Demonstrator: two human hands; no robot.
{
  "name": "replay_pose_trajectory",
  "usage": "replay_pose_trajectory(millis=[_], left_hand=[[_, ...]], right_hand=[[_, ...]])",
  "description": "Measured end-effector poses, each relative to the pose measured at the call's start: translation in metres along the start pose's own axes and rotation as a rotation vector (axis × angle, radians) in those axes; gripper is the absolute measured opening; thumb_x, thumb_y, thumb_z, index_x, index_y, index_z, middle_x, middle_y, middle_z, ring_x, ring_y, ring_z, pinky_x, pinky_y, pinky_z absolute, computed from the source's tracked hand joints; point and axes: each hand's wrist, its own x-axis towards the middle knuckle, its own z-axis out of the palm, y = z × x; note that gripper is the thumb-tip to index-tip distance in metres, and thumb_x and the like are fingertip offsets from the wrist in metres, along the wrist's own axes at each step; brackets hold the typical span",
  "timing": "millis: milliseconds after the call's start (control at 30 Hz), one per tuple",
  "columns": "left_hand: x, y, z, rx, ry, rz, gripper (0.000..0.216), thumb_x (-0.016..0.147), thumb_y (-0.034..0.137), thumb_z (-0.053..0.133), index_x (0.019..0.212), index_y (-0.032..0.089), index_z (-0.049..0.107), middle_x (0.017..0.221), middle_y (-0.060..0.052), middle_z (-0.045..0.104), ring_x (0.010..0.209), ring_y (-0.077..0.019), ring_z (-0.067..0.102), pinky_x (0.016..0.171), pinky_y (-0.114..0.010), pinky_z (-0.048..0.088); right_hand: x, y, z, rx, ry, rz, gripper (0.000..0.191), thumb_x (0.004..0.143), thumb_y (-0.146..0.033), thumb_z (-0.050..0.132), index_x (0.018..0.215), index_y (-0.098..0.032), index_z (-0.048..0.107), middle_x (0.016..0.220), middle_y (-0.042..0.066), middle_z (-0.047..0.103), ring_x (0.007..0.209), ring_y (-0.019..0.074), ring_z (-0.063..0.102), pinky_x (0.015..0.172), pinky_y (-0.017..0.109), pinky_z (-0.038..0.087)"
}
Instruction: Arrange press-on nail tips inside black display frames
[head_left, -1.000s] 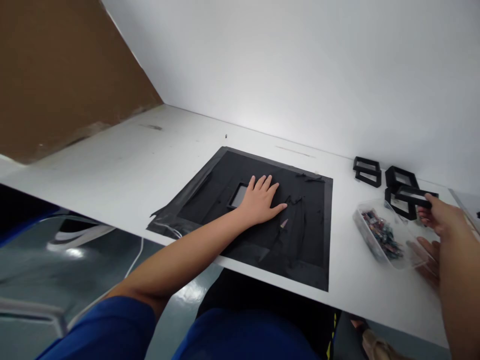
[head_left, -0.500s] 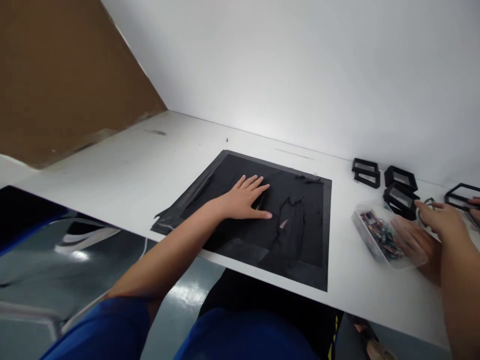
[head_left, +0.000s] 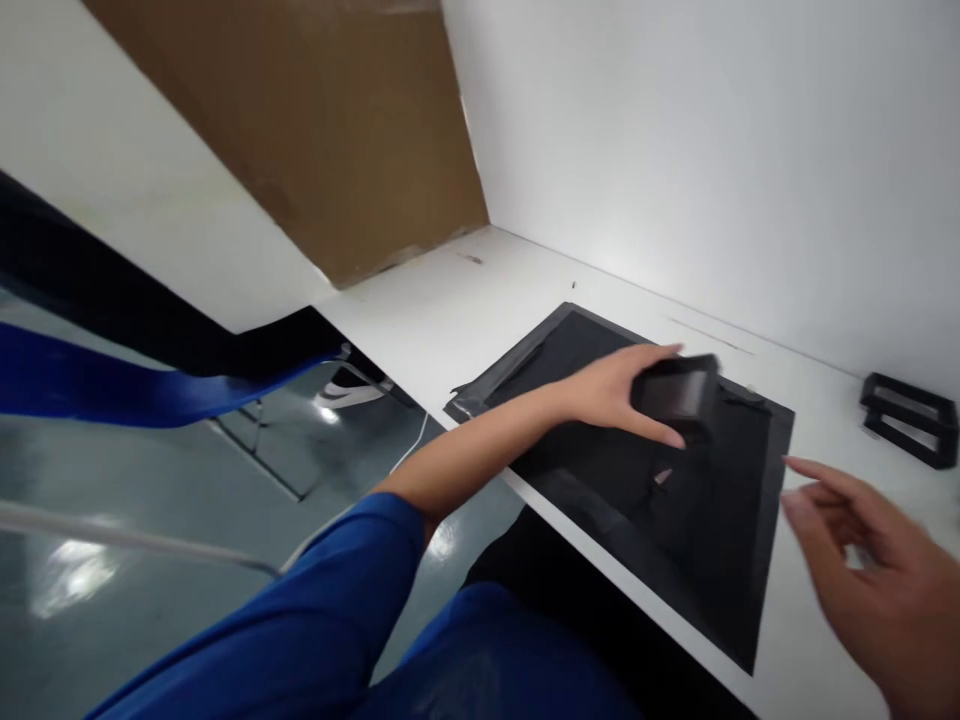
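Observation:
My left hand (head_left: pixel 622 395) grips a small black square frame box (head_left: pixel 679 395) and holds it tilted just above the black mat (head_left: pixel 720 520) taped to the white table (head_left: pixel 480 300). My right hand (head_left: pixel 862 560) hovers at the right, blurred, over the mat's right edge, with its fingers spread and nothing in them. A small pink bit (head_left: pixel 661 477) lies on the mat below the box.
A stack of two black frame boxes (head_left: pixel 909 418) stands at the far right by the white wall. A brown cardboard panel (head_left: pixel 315 140) leans at the table's left end. A blue chair (head_left: pixel 135 385) and grey floor lie to the left.
The view has swung left. My left hand, flat on the mat before, has lifted the black frame box. My right hand left the clear tray and frames, which are out of view.

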Motion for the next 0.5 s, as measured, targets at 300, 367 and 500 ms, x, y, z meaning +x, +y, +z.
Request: replay_pose_trajectory(millis=[300,367,500], left_hand=[[0.009,0.034,0.053,-0.233,-0.013,0.096,0.113,0.072,0.053,0.079,0.16,0.017,0.018,0.16,-0.014,0.039,0.15,-0.0277,0.038,0.122,-0.046,0.041],[0.007,0.029,0.053,-0.236,-0.048,0.149,0.117,0.073,0.051,0.08,0.161,0.019,0.01,0.16,-0.014,0.038,0.151,-0.0265,0.036,0.123,-0.045,0.04],[0.001,0.027,0.045,-0.153,-0.169,0.327,0.12,0.073,0.059,0.079,0.161,0.014,0.01,0.164,-0.017,0.029,0.155,-0.027,0.03,0.126,-0.04,0.035]], right_hand=[[-0.009,-0.006,0.049,0.125,-0.085,0.004,0.034,0.08,-0.051,0.073,0.101,-0.025,0.072,0.091,0.004,0.071,0.066,0.0173,0.064,0.055,0.029,0.053],[-0.013,-0.006,0.05,0.196,-0.066,0.042,0.024,0.075,-0.043,0.079,0.088,-0.024,0.073,0.084,0.003,0.07,0.066,0.0153,0.062,0.057,0.027,0.053],[-0.012,-0.007,0.045,0.481,-0.046,0.125,0.021,0.067,-0.037,0.086,0.075,-0.021,0.073,0.069,0.001,0.067,0.055,0.0127,0.057,0.048,0.023,0.048]])
